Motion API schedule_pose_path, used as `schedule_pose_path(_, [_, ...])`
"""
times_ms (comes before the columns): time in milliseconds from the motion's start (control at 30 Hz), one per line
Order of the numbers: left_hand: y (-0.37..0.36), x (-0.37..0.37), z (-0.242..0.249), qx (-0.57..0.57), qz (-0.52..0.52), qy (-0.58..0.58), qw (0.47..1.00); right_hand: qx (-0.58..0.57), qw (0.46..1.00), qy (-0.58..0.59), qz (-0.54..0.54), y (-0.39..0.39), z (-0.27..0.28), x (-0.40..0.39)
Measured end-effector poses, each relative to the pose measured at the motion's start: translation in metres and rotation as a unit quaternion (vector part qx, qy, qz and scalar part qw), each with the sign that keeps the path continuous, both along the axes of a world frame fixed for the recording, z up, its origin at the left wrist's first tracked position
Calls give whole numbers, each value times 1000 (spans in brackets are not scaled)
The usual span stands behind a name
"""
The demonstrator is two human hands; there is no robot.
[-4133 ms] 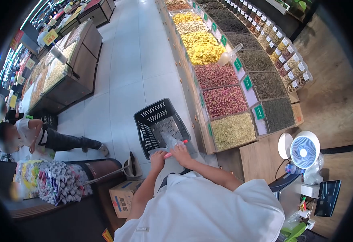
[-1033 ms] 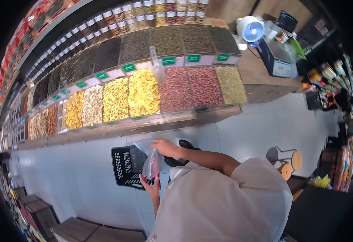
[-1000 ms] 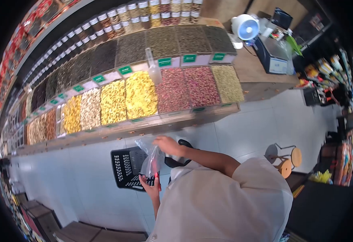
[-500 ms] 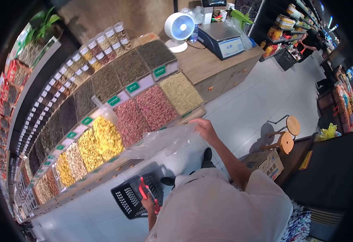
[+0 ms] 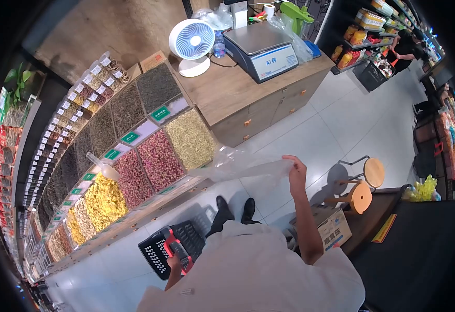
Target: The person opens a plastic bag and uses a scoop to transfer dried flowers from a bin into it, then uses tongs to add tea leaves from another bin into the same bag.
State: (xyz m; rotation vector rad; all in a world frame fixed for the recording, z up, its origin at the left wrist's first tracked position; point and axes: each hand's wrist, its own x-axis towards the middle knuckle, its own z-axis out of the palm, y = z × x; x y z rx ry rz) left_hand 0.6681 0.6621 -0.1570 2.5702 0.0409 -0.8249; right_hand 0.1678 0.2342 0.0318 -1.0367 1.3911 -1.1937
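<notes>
At lower left, my left hand (image 5: 174, 262) is wrapped round the red handle (image 5: 181, 255) of a black shopping basket (image 5: 157, 255), which hangs low beside my legs. My right hand (image 5: 297, 174) reaches forward and pinches the edge of a clear plastic bag (image 5: 258, 169). The bag trails out to the left, thin and crumpled, toward the front edge of the bulk bins; nothing shows inside it. Nearest to it are the bin of pale green dried buds (image 5: 190, 138) and the bin of pink dried rosebuds (image 5: 160, 160). A clear scoop (image 5: 104, 167) rests above the yellow dried flowers (image 5: 105, 197).
A wooden counter (image 5: 217, 99) carries a scale (image 5: 264, 49) and a white fan (image 5: 192, 44). Jars (image 5: 100, 78) line the back of the bins. Stools (image 5: 360, 196) and a cardboard box (image 5: 334, 226) stand at right. A person (image 5: 408, 49) with a basket is farther off.
My right hand has moved right with the plastic bag, away from the bins. The view has shifted toward the counter, and more of my feet shows. My left hand keeps the basket.
</notes>
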Motion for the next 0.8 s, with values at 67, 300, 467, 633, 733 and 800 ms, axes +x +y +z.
schedule_pose_path(67, [-9,-11,-22,28,-19,-28,999,-4,1000,-21,-22,-18,-8,-15])
schedule_pose_path(300, [-59,-72,-37,85,-89,-79,989,-81,994,45,-51,-123,-10,-27])
schedule_pose_path(467, [-109,-121,-21,84,-66,-98,989,-138,988,63,-28,-222,13,6])
schedule_pose_path(633, [-160,-159,-14,19,1,-112,993,-223,960,164,-50,-346,12,55])
schedule_pose_path(733, [-182,-172,2,56,2,-93,994,-351,913,191,-80,-387,18,85])
schedule_pose_path(800, [-190,-174,-5,-1,50,-57,997,-355,907,217,-62,-401,11,99])
